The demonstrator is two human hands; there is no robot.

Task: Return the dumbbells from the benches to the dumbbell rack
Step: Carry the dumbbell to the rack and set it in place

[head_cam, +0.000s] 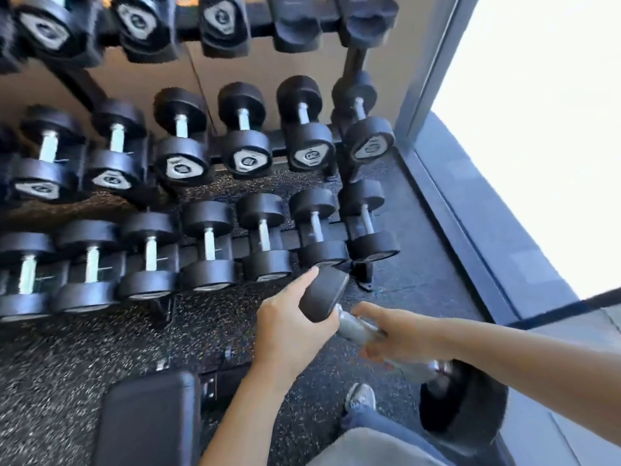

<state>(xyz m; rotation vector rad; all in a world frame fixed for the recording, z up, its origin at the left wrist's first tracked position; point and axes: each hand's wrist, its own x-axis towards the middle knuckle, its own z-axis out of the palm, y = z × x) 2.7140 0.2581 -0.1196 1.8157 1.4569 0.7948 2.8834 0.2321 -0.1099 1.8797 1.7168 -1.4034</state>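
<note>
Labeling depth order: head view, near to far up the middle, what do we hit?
Bench pad → left hand gripping the held dumbbell → bottom-row dumbbells → middle-row dumbbells → top-row dumbbells.

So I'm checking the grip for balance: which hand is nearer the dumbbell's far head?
Left. The left hand cups the far head of the dumbbell directly; the right hand grips the handle, farther back toward the near head.

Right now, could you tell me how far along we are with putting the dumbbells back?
Mostly done: the lower rack rows look full. In hand: one dumbbell, the left hand under its front head, the right hand on the handle. Left: setting it into an empty top-row cradle. The visible bench part holds nothing.
</note>
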